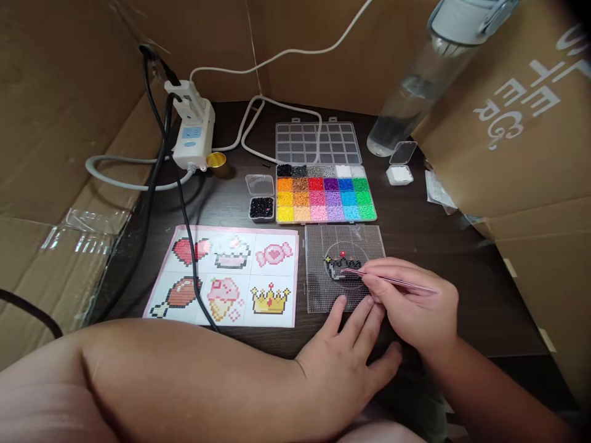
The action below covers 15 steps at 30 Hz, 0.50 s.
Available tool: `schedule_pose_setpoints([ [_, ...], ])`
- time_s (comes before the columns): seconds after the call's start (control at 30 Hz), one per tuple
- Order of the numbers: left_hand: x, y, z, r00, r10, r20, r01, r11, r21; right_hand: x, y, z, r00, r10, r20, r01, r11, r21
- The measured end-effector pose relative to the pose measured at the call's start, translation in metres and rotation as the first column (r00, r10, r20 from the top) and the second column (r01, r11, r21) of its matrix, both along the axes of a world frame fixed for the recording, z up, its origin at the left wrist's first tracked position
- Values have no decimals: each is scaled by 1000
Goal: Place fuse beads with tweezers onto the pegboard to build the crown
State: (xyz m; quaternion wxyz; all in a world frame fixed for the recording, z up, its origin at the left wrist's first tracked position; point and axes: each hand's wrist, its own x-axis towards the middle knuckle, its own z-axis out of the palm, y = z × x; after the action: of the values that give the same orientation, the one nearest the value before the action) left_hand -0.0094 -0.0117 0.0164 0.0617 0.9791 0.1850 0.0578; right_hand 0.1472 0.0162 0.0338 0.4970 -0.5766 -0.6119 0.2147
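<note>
Pinched in my right hand (410, 301) is a pair of pink tweezers (397, 281), their tip touching down among the beads on a clear pegboard (318, 292). A partly outlined crown of black beads (337, 264), with a red bead at its top and a yellow one at the left, sits on the board. My left hand (353, 351) lies with fingers spread, fingertips on the board's near edge. Left of the board is a pattern sheet (277, 307) with several pixel pictures, a yellow crown (270, 300) among them. Behind the board stands an open bead box (326, 194) sorted by colour.
A small box of black beads (261, 208) and one of white beads (399, 175) stand open. A water bottle (406, 111), a power strip (194, 132), a gold cup (217, 161) and loose cables (184, 215) surround the work area. Cardboard walls (314, 80) enclose the table.
</note>
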Motion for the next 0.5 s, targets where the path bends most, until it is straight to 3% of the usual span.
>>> schedule_pose_setpoints([
  [0.17,-1,2,1,1000,-4,0,4,1000,-19,-5,5,1,996,68,55,-69,997,26],
  [0.5,-1,2,0,1000,-10,0,10,999,-41,-4,3,-3,994,68,91,-67,998,-6],
])
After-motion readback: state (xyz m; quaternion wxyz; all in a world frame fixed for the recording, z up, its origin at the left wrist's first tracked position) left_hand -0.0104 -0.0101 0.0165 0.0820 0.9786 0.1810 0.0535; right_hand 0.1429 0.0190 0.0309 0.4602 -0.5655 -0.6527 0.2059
